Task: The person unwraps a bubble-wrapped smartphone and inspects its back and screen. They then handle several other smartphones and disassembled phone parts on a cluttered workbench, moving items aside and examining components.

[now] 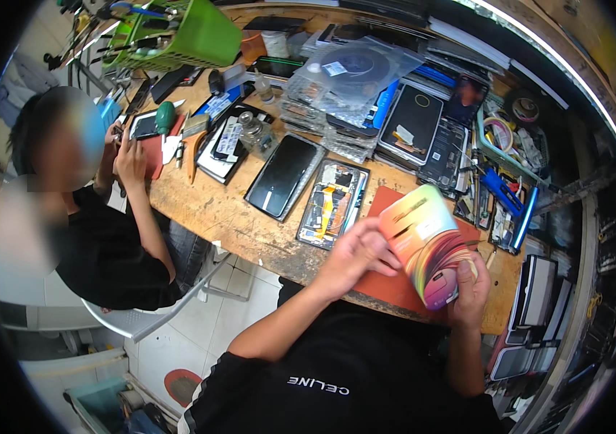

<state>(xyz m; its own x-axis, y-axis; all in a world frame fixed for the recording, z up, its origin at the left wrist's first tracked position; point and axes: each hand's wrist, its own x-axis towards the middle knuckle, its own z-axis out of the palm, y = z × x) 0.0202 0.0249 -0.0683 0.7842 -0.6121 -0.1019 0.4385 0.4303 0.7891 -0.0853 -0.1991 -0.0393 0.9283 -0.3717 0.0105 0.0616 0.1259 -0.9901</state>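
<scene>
A flat, glossy, colourful package (427,239) with rounded corners and a yellow, orange and pink swirl design is held tilted above the red work mat (391,289). My right hand (470,289) grips its lower right edge, the thumb lying on the front. At its left edge is my left hand (362,254), fingers apart; whether the fingertips touch the package is hard to tell. Just left of the mat lies an opened phone (333,206) with its inner parts and a yellow ribbon showing. Beside that one rests a dark-screened phone (284,176).
Stacked phone parts in clear plastic (351,72) fill the bench's back. At right are a tray of tape rolls (499,134) and a blue-handled tool (503,189). A person (116,231) works at left, near a green bottle (165,117). A green basket (199,36) holds tools.
</scene>
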